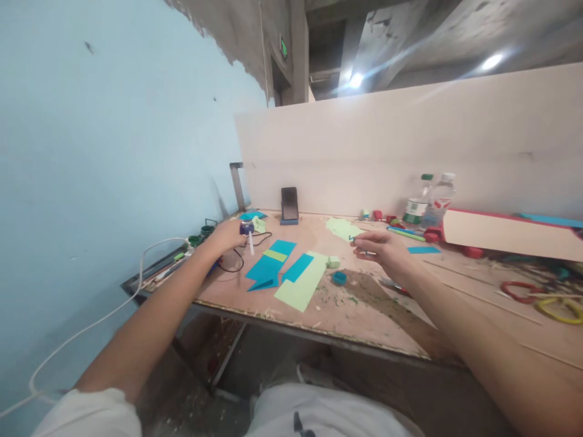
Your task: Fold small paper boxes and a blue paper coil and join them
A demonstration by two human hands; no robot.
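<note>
By the right hand, a small blue piece was pinched at the fingertips, seemingly because of its slightness. Beside the left hand's fingers, an apparent glue gun was seen; whether it was gripped could not be told. Blue paper and pale-green paper were spread between, perhaps for easy reach.

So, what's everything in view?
Small piece: one, blue, centre
Tool: one, dark blue, left
Paper: several, blue/green, tabletop
Folded form: one, blue, centre
Bottles: two, clear, back right
Phone: one, dark, back
Looped handles: two, red/yellow, right
Long object: one, cream/red, right
Cables: multiple, white/black, left
Scraps: uncountable, mixed, tabletop
Table: one, brown, centre
Panel: one, pale, back
Wall: one, light blue, left
Lights: two, white, ceiling
Left hand: one, bare, at tool
Right hand: one, bare, holding piece
</note>
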